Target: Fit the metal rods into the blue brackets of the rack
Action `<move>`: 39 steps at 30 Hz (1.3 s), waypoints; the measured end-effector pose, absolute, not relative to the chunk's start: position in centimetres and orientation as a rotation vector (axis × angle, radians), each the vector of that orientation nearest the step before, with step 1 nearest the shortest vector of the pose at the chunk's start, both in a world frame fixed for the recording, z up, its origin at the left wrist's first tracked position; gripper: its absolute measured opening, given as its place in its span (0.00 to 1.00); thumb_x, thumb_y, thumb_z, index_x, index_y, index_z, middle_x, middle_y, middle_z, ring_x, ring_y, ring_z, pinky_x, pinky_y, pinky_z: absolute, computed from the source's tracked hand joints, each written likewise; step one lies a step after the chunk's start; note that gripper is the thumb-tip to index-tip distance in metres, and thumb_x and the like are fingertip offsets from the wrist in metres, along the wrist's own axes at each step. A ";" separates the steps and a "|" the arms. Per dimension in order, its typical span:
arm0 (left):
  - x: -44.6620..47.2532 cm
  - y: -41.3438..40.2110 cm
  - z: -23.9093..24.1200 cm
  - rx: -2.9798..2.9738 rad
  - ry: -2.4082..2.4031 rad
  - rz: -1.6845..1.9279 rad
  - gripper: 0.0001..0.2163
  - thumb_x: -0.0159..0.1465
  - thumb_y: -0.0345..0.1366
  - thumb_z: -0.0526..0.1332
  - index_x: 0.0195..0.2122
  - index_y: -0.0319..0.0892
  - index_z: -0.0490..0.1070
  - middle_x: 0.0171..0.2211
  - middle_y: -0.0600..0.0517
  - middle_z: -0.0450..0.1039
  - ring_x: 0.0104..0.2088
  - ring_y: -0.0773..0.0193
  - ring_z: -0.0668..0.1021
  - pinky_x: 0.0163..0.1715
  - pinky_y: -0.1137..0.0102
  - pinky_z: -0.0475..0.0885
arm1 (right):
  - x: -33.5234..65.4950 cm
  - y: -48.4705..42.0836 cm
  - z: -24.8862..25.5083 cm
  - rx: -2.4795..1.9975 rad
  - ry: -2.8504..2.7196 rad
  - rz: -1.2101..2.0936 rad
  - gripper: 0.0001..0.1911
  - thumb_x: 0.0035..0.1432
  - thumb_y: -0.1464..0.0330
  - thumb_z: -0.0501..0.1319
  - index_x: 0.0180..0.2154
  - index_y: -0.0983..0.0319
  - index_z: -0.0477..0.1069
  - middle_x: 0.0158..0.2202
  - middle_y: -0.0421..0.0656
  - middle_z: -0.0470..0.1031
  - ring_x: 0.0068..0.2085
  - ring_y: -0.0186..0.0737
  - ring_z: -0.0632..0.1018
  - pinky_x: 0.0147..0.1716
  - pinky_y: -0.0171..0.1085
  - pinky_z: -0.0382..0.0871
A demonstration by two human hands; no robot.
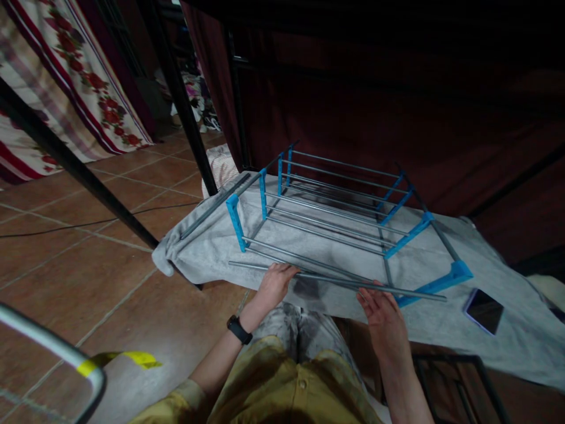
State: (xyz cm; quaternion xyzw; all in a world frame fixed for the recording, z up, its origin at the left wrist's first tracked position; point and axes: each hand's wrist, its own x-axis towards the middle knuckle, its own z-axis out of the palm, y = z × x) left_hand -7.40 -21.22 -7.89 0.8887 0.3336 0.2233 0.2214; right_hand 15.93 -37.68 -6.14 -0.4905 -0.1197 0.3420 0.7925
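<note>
A long grey metal tube (329, 279) lies across the near edge of the cloth-covered surface, with both my hands on it. My left hand (277, 284), wearing a black watch (239, 330), closes its fingers over the tube left of the middle. Further right, my right hand (382, 309) holds the same tube between its thumb and fingers. Just behind the tube stands a partly assembled rack (326, 235) of thin metal bars joined by blue plastic brackets (263, 194). Whether a second tube runs alongside between my hands, I cannot tell.
Grey cloth (445, 330) covers the low surface. A phone (484, 311) lies on it at the right. Another loose tube (214, 206) rests at the left. Black frame posts (185, 112) rise beyond, and a white bent pipe (53, 341) with yellow tape is at lower left.
</note>
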 end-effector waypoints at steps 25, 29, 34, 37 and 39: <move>-8.4 -19.2 -10.1 3.047 0.881 0.171 0.10 0.71 0.29 0.52 0.41 0.41 0.73 0.39 0.46 0.74 0.40 0.57 0.73 0.43 0.62 0.62 | 24.1 -40.5 -16.5 -1.181 0.071 0.594 0.14 0.40 0.72 0.71 0.30 0.58 0.71 0.35 0.36 0.77 0.40 0.36 0.80 0.49 0.41 0.78; -8.4 -18.7 -11.0 3.102 0.865 0.165 0.09 0.71 0.29 0.53 0.40 0.41 0.73 0.39 0.45 0.74 0.39 0.57 0.73 0.42 0.62 0.62 | 25.4 -41.4 -17.6 -1.206 0.088 0.591 0.11 0.42 0.70 0.70 0.30 0.58 0.72 0.34 0.37 0.77 0.39 0.36 0.80 0.48 0.41 0.78; -8.5 -18.3 -12.1 3.165 0.850 0.206 0.08 0.71 0.29 0.53 0.40 0.41 0.72 0.38 0.46 0.74 0.39 0.57 0.74 0.43 0.62 0.62 | 26.1 -42.0 -18.0 -1.247 0.129 0.608 0.05 0.51 0.65 0.64 0.31 0.58 0.72 0.33 0.38 0.75 0.36 0.34 0.78 0.45 0.40 0.79; -8.5 -18.1 -12.3 3.167 0.847 0.230 0.07 0.70 0.28 0.54 0.39 0.41 0.72 0.38 0.47 0.74 0.39 0.57 0.74 0.44 0.62 0.62 | 26.1 -42.0 -17.8 -1.305 0.131 0.594 0.04 0.51 0.67 0.63 0.32 0.58 0.71 0.32 0.38 0.73 0.34 0.33 0.77 0.46 0.40 0.78; -8.5 -18.0 -12.3 3.167 0.846 0.216 0.07 0.70 0.28 0.55 0.39 0.41 0.72 0.37 0.46 0.74 0.40 0.57 0.74 0.45 0.62 0.62 | 26.1 -41.9 -17.6 -1.329 0.101 0.589 0.04 0.50 0.67 0.63 0.31 0.58 0.69 0.32 0.38 0.72 0.33 0.34 0.77 0.47 0.42 0.78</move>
